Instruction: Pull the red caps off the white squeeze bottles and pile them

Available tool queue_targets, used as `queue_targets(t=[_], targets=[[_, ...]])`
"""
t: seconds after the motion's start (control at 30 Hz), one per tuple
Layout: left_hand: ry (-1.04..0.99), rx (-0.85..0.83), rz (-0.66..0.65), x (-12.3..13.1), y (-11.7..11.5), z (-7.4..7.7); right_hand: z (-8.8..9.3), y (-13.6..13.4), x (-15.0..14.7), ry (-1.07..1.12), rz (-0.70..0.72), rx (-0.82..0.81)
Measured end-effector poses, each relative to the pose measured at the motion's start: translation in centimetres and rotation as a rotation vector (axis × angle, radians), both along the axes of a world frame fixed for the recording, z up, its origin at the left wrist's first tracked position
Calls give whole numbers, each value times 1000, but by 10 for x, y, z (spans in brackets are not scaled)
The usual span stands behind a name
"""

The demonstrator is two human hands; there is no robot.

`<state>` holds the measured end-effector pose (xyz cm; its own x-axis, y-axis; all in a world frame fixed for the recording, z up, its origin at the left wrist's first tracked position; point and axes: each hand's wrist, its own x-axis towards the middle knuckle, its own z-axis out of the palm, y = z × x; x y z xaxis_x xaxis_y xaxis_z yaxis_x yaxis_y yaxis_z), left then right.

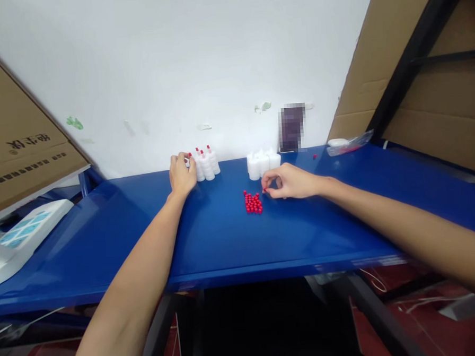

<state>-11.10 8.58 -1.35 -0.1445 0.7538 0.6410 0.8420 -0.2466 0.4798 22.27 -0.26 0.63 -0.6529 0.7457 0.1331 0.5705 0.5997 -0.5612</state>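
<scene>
My left hand (pixel 182 174) is at the back of the blue table, its fingers curled around a white squeeze bottle at the left end of a group; the hand hides most of that bottle. Beside it stand several white bottles with red tips (pixel 207 166), upright and close together. My right hand (pixel 287 180) is pinching a small red cap (pixel 264 190) between thumb and fingertips, just above or on the tabletop. Left of those fingertips lies a cluster of red caps (pixel 253 203). Behind them stands a second group of white bottles (pixel 254 167) without red tips, partly covered by my right hand.
A pixelated dark upright object (pixel 292 127) leans against the white wall. A clear plastic bag (pixel 351 143) and one stray red cap (pixel 315 156) lie at the back right of the blue table (pixel 217 243). Cardboard flanks both sides; a white device (pixel 25 237) sits at left.
</scene>
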Motion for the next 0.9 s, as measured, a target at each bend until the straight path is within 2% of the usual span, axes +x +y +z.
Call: queue_targets(t=[0.1,0.3,0.4,0.57,0.7,0.8,0.9], targets=[[12,-3,2,1,0,1,-2,0,0,3,-21,-56],[104,-7,-43,2,2,-1,1,0,-3,-67,35,46],[131,-5,-24,2,3,-1,2,-2,-6,-89,44,13],[112,2,22,1,2,1,0,-5,-10,-80,43,-57],[75,-1,23,2,-1,1,-1,-6,-11,-30,39,-42],[3,-30,7,3,-3,1,3,-7,-7,52,20,14],[-101,-19,-11,3,-3,-2,17,-7,5,282,-86,202]])
